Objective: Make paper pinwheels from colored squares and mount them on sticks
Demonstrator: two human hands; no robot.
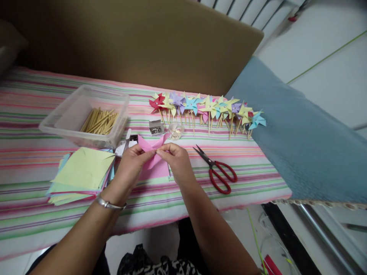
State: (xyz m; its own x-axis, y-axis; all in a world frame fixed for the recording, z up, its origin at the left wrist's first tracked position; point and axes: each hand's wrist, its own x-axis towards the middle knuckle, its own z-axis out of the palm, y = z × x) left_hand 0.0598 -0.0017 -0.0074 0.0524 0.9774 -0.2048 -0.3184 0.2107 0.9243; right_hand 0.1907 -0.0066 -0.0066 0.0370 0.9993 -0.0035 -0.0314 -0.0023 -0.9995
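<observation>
A pink paper pinwheel (150,147) with its corners folded in is pinched between both hands above the table. My left hand (134,160) grips it from the left, and a silver bangle circles that wrist. My right hand (175,158) presses at its middle, thumb and finger closed near the other thumb. Beneath lies a flat pink paper sheet (157,172). Just beyond the hands stand a small open box of metal pins (156,130) and a round clear tub (176,131) with small pale pieces. Whether a pin is between my fingers is hidden.
Scissors with red handles (218,172) lie open at the right. A stack of coloured paper squares (83,173) is at the left, below a plastic bin (60,128) of wooden sticks (100,121). Several finished pinwheels (209,106) line the back, near a brown board (137,42).
</observation>
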